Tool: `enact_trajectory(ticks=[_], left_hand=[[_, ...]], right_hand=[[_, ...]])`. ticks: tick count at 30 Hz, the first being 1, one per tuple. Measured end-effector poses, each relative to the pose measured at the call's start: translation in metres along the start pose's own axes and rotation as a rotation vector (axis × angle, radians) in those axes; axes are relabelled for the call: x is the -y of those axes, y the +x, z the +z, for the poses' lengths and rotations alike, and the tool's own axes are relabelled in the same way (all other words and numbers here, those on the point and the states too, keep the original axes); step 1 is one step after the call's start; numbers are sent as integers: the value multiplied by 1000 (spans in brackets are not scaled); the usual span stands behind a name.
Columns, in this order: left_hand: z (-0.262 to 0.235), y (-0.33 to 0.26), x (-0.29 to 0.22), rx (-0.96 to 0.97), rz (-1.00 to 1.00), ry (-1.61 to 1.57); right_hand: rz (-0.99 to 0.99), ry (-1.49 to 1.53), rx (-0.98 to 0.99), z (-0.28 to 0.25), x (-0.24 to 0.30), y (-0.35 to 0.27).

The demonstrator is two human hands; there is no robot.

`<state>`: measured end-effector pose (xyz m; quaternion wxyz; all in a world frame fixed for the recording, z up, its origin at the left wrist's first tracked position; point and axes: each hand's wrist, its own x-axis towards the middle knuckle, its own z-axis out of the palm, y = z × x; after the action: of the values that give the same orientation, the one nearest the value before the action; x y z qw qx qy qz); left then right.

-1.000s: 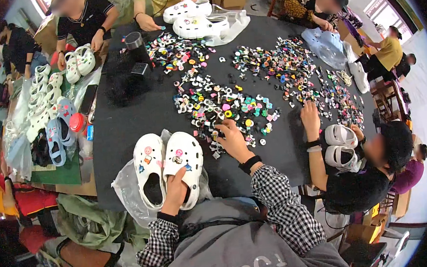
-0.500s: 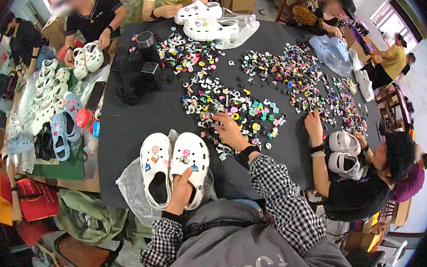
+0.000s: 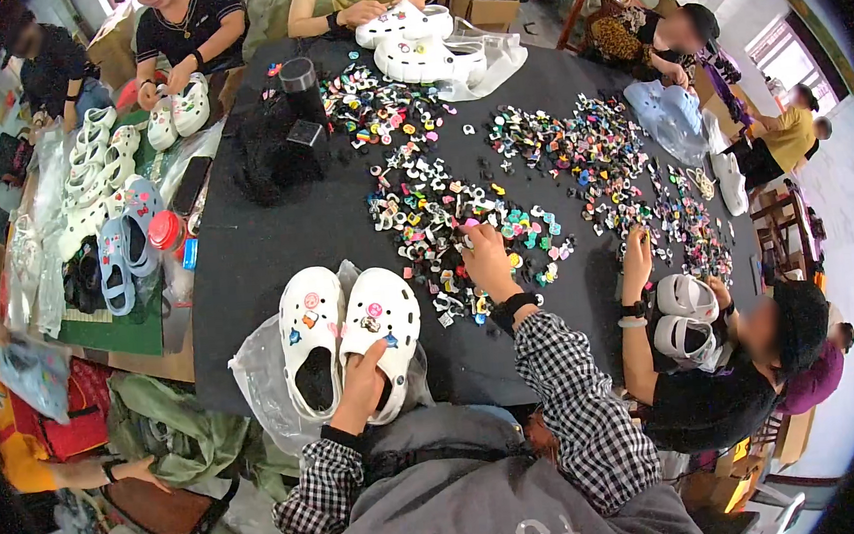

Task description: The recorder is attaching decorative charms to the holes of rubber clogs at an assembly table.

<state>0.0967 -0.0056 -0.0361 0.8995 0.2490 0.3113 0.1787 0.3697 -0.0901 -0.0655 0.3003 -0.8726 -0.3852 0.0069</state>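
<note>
A pair of white clogs stands side by side on a clear plastic bag (image 3: 259, 366) at the near edge of the table. My left hand (image 3: 363, 377) grips the right-hand clog (image 3: 383, 316) at its opening, thumb on top. Small colourful charms sit on the uppers of both this clog and the left-hand clog (image 3: 307, 301). My right hand (image 3: 490, 265) is over the near part of a spread of loose shoe charms (image 3: 422, 202), fingertips pinched together among them. A pink bit shows at the fingertips; whether it is between them is unclear.
More charms (image 3: 568, 140) cover the right of the black table (image 3: 255, 250). A black cup (image 3: 301, 88) and bagged white clogs (image 3: 421, 57) stand farther back. Co-workers sit around; one at right has white clogs (image 3: 687, 317). Blue clogs (image 3: 124, 246) lie on the left table.
My right hand has shifted slightly right over the charms. My left hand still holds the clog. At left, a person's yellow-sleeved arm and a bag have come in; the right-hand co-worker's raised hand has shifted.
</note>
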Motion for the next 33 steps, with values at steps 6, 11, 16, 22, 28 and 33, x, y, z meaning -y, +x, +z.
enact_trajectory(ticks=[6,11,16,22,28,33], left_hand=[[-7,3,5,-28,-8,13],[1,-2,-2,-40,-30,11],[-2,0,1,-6,-31,-7],[-3,3,2,-15,-30,10],[-4,0,1,-31,-12,-16],[1,-1,-1,-46,-27,3]], right_hand=[[-64,-41,-53,2,8,1],[-25,-114,43,5,8,1],[62,11,26,17,4,5],[43,153,31,30,12,22],[-116,352,139,15,32,33],[-69,432,182,-3,27,34]])
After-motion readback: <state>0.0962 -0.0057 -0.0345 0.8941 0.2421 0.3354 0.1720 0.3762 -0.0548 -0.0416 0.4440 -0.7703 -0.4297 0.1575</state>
